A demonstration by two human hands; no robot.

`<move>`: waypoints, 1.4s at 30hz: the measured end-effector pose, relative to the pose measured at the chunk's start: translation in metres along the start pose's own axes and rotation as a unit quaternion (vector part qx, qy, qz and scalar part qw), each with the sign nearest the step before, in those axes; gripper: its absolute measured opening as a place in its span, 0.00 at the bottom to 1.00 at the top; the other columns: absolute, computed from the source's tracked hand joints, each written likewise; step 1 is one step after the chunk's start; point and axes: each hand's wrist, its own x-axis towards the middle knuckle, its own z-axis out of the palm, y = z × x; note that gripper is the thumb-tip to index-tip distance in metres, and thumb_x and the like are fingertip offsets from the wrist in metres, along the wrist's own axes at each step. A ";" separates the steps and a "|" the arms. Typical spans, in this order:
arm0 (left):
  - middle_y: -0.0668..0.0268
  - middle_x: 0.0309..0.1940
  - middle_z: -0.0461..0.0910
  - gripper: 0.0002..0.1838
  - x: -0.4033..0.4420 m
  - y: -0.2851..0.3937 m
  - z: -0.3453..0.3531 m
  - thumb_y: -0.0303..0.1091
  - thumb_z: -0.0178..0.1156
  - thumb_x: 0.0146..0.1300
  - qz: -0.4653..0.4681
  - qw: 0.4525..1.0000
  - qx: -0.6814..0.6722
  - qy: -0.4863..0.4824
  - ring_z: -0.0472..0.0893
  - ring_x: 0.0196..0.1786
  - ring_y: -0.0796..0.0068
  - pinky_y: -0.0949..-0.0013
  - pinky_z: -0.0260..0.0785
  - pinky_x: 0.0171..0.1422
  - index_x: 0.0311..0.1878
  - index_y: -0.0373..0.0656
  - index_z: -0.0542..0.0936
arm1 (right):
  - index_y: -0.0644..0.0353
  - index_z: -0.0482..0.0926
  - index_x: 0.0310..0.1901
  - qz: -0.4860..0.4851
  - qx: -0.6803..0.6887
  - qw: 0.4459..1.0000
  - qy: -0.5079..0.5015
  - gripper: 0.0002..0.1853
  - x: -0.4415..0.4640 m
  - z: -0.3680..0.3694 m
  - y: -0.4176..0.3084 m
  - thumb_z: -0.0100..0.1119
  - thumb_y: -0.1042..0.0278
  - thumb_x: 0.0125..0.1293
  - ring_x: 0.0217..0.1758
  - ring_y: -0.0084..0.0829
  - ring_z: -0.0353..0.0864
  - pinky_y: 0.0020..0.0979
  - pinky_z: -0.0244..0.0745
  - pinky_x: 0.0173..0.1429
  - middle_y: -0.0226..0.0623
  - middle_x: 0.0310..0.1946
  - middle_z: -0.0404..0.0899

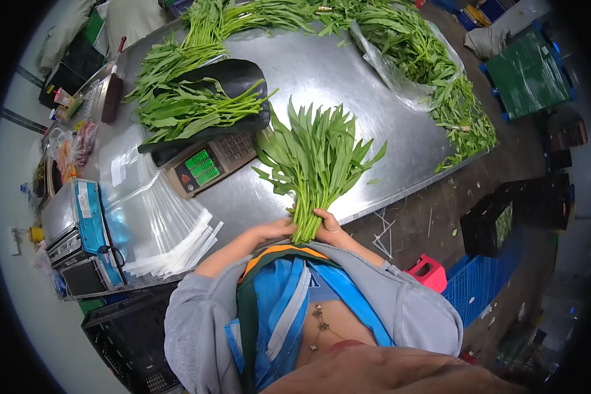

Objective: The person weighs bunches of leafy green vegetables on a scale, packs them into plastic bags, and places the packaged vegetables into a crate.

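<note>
A bunch of leafy greens (322, 151) stands upright in front of me, leaves pointing away and stems toward my body. My left hand (277, 229) closes on the stems from the left side, its fingers partly behind them. On the right side, my right hand (328, 226) wraps round the same stems. Just beyond the bunch to the left is a digital scale (210, 164) with a lit green display. Its black scoop-shaped pan (246, 74) holds more greens (197, 113).
A metal table (256, 197) carries loose greens (407, 46) along its far and right edges, clear plastic bags (171, 223) at the left and a blue device (92, 217). Right of the table are a pink container (428, 274), a blue crate (473, 282) and black crates (482, 226).
</note>
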 end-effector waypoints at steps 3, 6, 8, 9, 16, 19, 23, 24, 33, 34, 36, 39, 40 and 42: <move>0.59 0.50 0.70 0.31 -0.009 0.010 -0.015 0.40 0.58 0.57 0.034 0.969 0.077 0.233 0.72 0.48 0.74 0.73 0.66 0.50 0.59 0.36 0.61 | 0.67 0.65 0.53 0.021 0.030 0.999 0.038 0.26 0.000 -0.018 0.001 0.56 0.65 0.53 0.54 0.41 0.69 0.41 0.58 0.63 0.45 0.50 0.72; 0.61 0.37 0.77 0.19 -0.005 0.034 0.007 0.33 0.60 0.54 0.134 0.930 0.137 0.314 0.75 0.39 0.77 0.75 0.68 0.41 0.48 0.36 0.72 | 0.66 0.66 0.53 0.012 0.035 0.998 0.044 0.24 0.007 -0.020 0.006 0.55 0.65 0.54 0.53 0.41 0.71 0.44 0.59 0.62 0.44 0.48 0.73; 0.64 0.27 0.78 0.08 0.000 0.022 0.009 0.30 0.60 0.54 0.147 0.912 0.120 0.363 0.76 0.30 0.78 0.75 0.69 0.36 0.35 0.35 0.78 | 0.66 0.65 0.53 -0.008 0.035 0.997 0.061 0.24 0.007 -0.021 0.010 0.54 0.66 0.55 0.54 0.41 0.70 0.44 0.60 0.62 0.45 0.50 0.71; 0.64 0.27 0.78 0.08 0.000 0.012 0.008 0.30 0.60 0.54 0.150 0.912 0.120 0.363 0.76 0.30 0.78 0.75 0.69 0.36 0.35 0.35 0.78 | 0.66 0.65 0.53 -0.008 0.032 0.998 0.060 0.24 0.005 -0.019 0.010 0.54 0.66 0.55 0.54 0.41 0.70 0.44 0.60 0.62 0.45 0.50 0.71; 0.65 0.29 0.78 0.07 -0.003 -0.008 0.028 0.24 0.61 0.52 0.070 0.965 -0.125 0.220 0.77 0.33 0.80 0.77 0.70 0.39 0.33 0.33 0.76 | 0.66 0.67 0.51 0.019 -0.009 1.000 0.018 0.23 -0.001 -0.008 0.014 0.57 0.71 0.53 0.53 0.38 0.71 0.38 0.65 0.59 0.46 0.48 0.71; 0.65 0.32 0.78 0.07 0.005 -0.005 0.031 0.23 0.60 0.53 0.090 0.960 -0.127 0.231 0.77 0.34 0.81 0.78 0.70 0.41 0.36 0.34 0.75 | 0.66 0.69 0.47 -0.060 -0.142 0.986 0.061 0.20 0.003 0.003 0.000 0.59 0.74 0.50 0.45 0.35 0.76 0.36 0.71 0.52 0.43 0.43 0.75; 0.65 0.34 0.77 0.09 -0.006 0.026 0.032 0.27 0.57 0.57 0.163 0.943 -0.136 0.256 0.77 0.36 0.80 0.77 0.69 0.42 0.41 0.35 0.73 | 0.67 0.69 0.44 -0.166 -0.186 0.967 0.044 0.21 0.021 0.035 -0.045 0.58 0.75 0.46 0.39 0.36 0.77 0.36 0.74 0.44 0.42 0.34 0.75; 0.65 0.34 0.77 0.10 -0.009 0.025 0.028 0.28 0.57 0.57 0.163 0.943 -0.115 0.268 0.77 0.36 0.79 0.76 0.69 0.42 0.42 0.35 0.73 | 0.67 0.69 0.43 -0.195 -0.202 0.958 0.056 0.20 0.029 0.054 -0.065 0.58 0.74 0.45 0.37 0.35 0.76 0.36 0.74 0.43 0.41 0.33 0.75; 0.66 0.34 0.77 0.12 -0.043 0.005 0.008 0.31 0.57 0.57 0.162 0.939 -0.090 0.289 0.76 0.33 0.80 0.76 0.69 0.38 0.43 0.37 0.74 | 0.64 0.66 0.46 -0.489 -0.727 0.460 0.140 0.22 0.198 0.238 -0.089 0.56 0.77 0.45 0.33 0.39 0.77 0.33 0.72 0.39 0.43 0.35 0.76; 0.66 0.34 0.77 0.12 -0.047 0.008 0.007 0.32 0.57 0.57 0.148 0.936 -0.095 0.305 0.76 0.33 0.80 0.77 0.68 0.38 0.43 0.37 0.74 | 0.63 0.65 0.49 -0.429 -0.822 0.357 0.114 0.24 0.213 0.243 -0.076 0.55 0.75 0.47 0.33 0.39 0.77 0.36 0.71 0.38 0.43 0.36 0.76; 0.66 0.33 0.77 0.13 -0.046 -0.002 -0.002 0.33 0.58 0.57 0.152 0.930 -0.108 0.316 0.76 0.33 0.80 0.77 0.69 0.39 0.44 0.37 0.74 | 0.60 0.62 0.54 -0.304 -0.948 0.083 0.049 0.25 0.257 0.212 -0.051 0.52 0.70 0.52 0.35 0.38 0.76 0.39 0.68 0.39 0.40 0.37 0.75; 0.66 0.33 0.77 0.14 -0.040 -0.018 -0.017 0.33 0.58 0.57 0.161 0.934 -0.084 0.309 0.76 0.33 0.80 0.76 0.69 0.39 0.44 0.37 0.74 | 0.57 0.60 0.58 -0.213 -0.968 -0.133 0.002 0.25 0.279 0.206 -0.035 0.47 0.65 0.57 0.40 0.36 0.74 0.39 0.64 0.45 0.37 0.38 0.75; 0.66 0.32 0.78 0.15 -0.039 -0.021 -0.018 0.33 0.58 0.57 0.163 0.930 -0.095 0.315 0.77 0.34 0.79 0.76 0.70 0.40 0.45 0.37 0.74 | 0.56 0.59 0.60 -0.178 -0.966 -0.187 -0.007 0.25 0.271 0.217 -0.033 0.44 0.64 0.59 0.44 0.35 0.73 0.39 0.61 0.49 0.36 0.38 0.75; 0.65 0.32 0.78 0.15 -0.041 -0.024 -0.019 0.34 0.58 0.57 0.158 0.930 -0.087 0.320 0.77 0.34 0.78 0.75 0.70 0.40 0.45 0.37 0.74 | 0.57 0.58 0.60 -0.256 -0.961 -0.085 -0.069 0.34 0.255 0.229 -0.047 0.55 0.68 0.50 0.50 0.38 0.69 0.42 0.55 0.56 0.37 0.40 0.74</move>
